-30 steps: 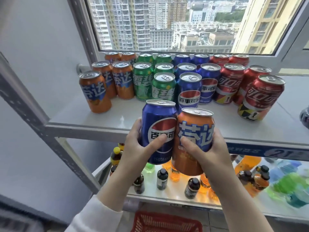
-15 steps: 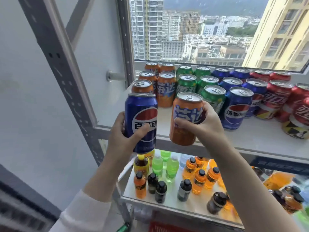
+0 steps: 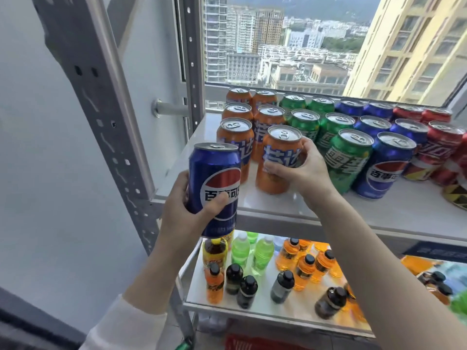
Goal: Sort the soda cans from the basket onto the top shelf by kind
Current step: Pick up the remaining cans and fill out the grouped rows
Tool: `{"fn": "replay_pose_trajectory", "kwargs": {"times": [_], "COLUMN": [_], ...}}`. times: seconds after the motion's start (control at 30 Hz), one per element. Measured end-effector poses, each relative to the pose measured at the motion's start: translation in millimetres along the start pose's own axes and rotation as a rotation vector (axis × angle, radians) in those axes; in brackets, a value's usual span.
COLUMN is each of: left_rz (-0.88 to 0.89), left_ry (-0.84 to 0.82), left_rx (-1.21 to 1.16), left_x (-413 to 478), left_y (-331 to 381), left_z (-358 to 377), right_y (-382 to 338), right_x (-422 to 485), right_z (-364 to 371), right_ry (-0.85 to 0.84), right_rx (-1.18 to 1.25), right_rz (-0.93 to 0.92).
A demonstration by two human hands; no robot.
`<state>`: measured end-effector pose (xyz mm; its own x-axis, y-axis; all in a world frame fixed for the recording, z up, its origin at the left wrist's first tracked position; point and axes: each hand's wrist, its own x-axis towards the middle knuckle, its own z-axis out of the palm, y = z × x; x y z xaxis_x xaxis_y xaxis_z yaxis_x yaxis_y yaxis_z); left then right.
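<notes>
At the front of the top shelf (image 3: 303, 207), the right hand (image 3: 307, 174) curls its fingers round the orange can (image 3: 274, 161), just beside the orange row (image 3: 236, 135). The left hand (image 3: 184, 215) wraps the blue can (image 3: 214, 183) mid-body, off the shelf. Both cans look rigid, smooth and probably weighty, so a mid-wall grip suits them.

This looks like a shop-style drinks display set up in a room high in a city building. A metal rack (image 3: 101, 109) with perforated uprights stands at a window (image 3: 303, 46) facing tower blocks. Its top shelf (image 3: 379, 213) carries soda cans (image 3: 348, 157) in rows by colour. The shelf below (image 3: 298, 310) carries small bottles (image 3: 233, 277), and a dark label strip (image 3: 434, 251) fronts one edge.
</notes>
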<state>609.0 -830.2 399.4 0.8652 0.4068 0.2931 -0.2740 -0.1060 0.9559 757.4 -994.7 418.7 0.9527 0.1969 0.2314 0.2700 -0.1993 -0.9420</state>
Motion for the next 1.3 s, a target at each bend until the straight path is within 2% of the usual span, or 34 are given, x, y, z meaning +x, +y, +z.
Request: {"fn": "replay_pose_trajectory", "kwargs": {"times": [0.47, 0.83, 1.3], "left_rz": [-0.003, -0.010, 0.007], "left_ry": [-0.039, -0.007, -0.029], "left_rx": [-0.021, -0.024, -0.036], "left_x": [5, 3, -6], "left_y": [-7, -8, -6], "left_z": [-1, -6, 4], "right_y": [8, 9, 9], "right_x": [13, 15, 17], "right_z": [8, 16, 15], "right_ry": [0.072, 0.113, 0.056], "right_rx": [-0.038, -0.031, -0.085], "right_rz": [-0.065, -0.076, -0.049]}}
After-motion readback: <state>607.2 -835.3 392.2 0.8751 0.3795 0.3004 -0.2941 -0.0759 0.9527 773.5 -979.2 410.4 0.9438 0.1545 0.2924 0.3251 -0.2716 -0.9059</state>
